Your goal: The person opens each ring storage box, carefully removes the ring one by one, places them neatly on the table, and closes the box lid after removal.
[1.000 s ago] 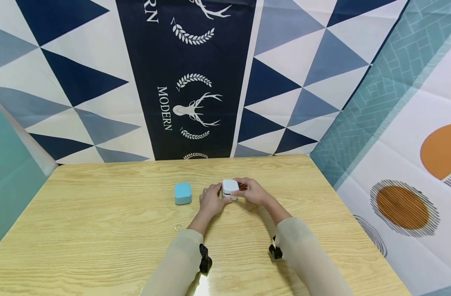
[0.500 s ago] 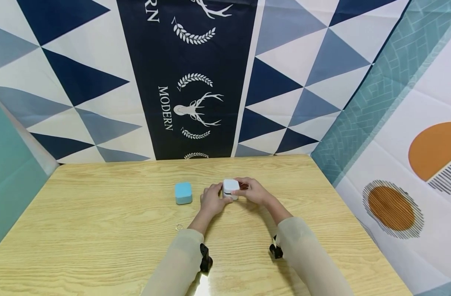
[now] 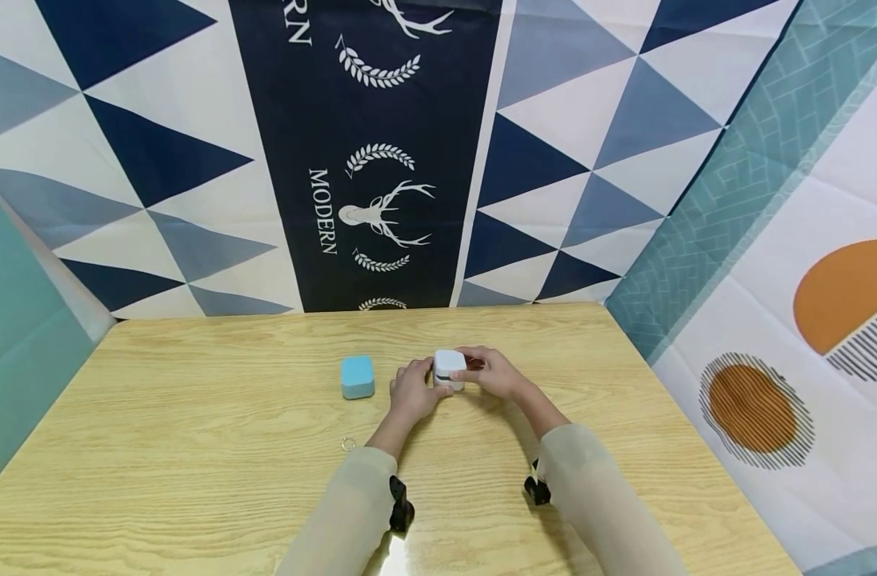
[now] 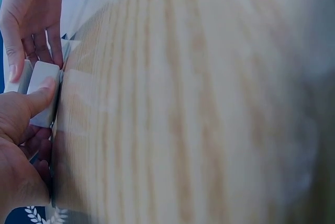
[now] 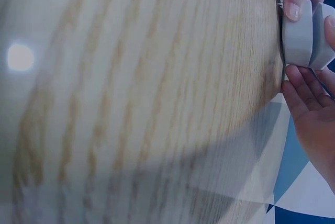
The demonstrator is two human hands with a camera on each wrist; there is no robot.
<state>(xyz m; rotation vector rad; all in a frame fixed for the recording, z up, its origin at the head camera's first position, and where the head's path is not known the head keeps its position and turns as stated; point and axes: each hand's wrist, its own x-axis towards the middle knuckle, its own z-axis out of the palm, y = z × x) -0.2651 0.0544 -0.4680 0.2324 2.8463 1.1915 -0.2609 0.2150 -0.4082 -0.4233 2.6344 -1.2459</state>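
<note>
Your left hand (image 3: 413,390) is gripping the bottom of that white box (image 3: 449,362), just below center frame, and your right hand (image 3: 494,374) pinches its parted lid (image 5: 320,38). Blue box (image 3: 357,377) sits left.

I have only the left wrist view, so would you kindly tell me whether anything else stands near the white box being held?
Observer: Yes, in the head view a blue cube stands to the left of the white box.
Operator: Thank you; is there anything smaller lying about?
Observer: A thin ring lies on the table, beside the left sleeve.
Operator: And is the blue cube being touched by the left grip?
Observer: No, a strip of bare table shows between the two.
</note>
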